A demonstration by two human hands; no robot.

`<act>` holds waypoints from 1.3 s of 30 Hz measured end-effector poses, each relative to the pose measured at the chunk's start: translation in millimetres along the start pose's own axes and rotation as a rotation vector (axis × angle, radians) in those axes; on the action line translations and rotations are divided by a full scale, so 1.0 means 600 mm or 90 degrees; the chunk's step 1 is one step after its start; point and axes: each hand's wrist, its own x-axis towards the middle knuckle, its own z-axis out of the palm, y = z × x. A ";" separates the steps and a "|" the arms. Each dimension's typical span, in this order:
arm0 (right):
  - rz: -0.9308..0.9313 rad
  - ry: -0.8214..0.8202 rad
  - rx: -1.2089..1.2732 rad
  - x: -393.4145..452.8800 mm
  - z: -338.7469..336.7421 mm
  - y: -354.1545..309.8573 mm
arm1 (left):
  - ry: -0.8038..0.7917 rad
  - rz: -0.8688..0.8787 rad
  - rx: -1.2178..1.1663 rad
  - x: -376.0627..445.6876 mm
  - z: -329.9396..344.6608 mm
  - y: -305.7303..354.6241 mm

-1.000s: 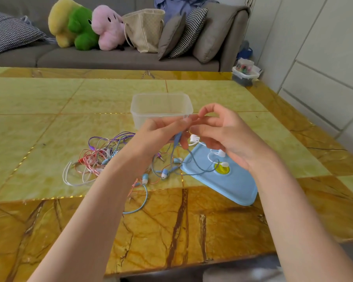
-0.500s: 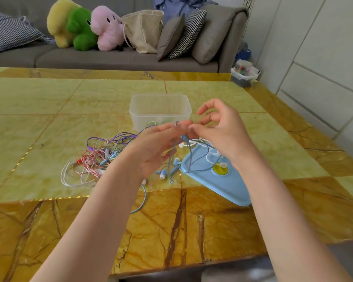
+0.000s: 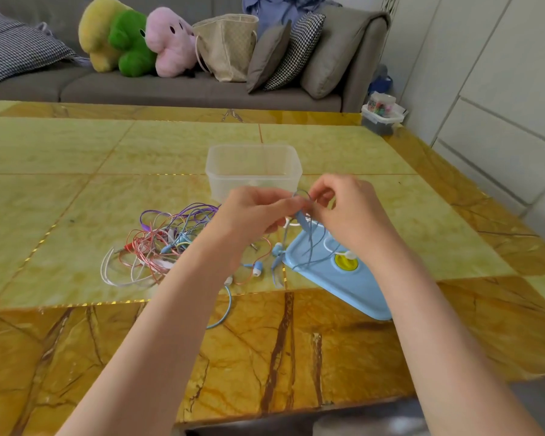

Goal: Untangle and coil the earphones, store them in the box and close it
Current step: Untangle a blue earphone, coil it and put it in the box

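My left hand (image 3: 252,215) and my right hand (image 3: 350,212) meet above the table, both pinching the cable of the blue earphones (image 3: 306,237), whose loops hang down over the blue lid (image 3: 343,284). The blue earbuds lie on the table beside the lid. A tangled pile of purple, red and white earphones (image 3: 158,240) lies to the left. The clear plastic box (image 3: 252,169) stands open just behind my hands. A white earphone cable lies partly on the lid under my right hand.
The lid, with a yellow valve (image 3: 345,262), lies flat near the table's right front. A grey sofa (image 3: 170,89) with plush toys, a bag and cushions runs behind the table. A small storage bin (image 3: 379,116) sits on the floor at the far right.
Both hands have curled their fingers more tightly on the blue cable and drawn closer together; the cable now forms a small loop between the fingertips.
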 end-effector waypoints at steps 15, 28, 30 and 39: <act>0.169 0.047 0.465 -0.005 -0.024 -0.015 | 0.191 0.142 0.172 0.014 0.002 -0.009; 0.255 0.085 0.673 0.000 -0.024 -0.008 | 0.113 0.222 0.325 0.004 0.012 -0.008; 0.218 0.102 0.594 -0.001 -0.024 -0.005 | 0.115 0.216 0.324 0.003 0.009 -0.010; 0.184 0.065 0.517 -0.004 -0.025 -0.004 | 0.116 0.186 0.210 0.003 0.001 0.000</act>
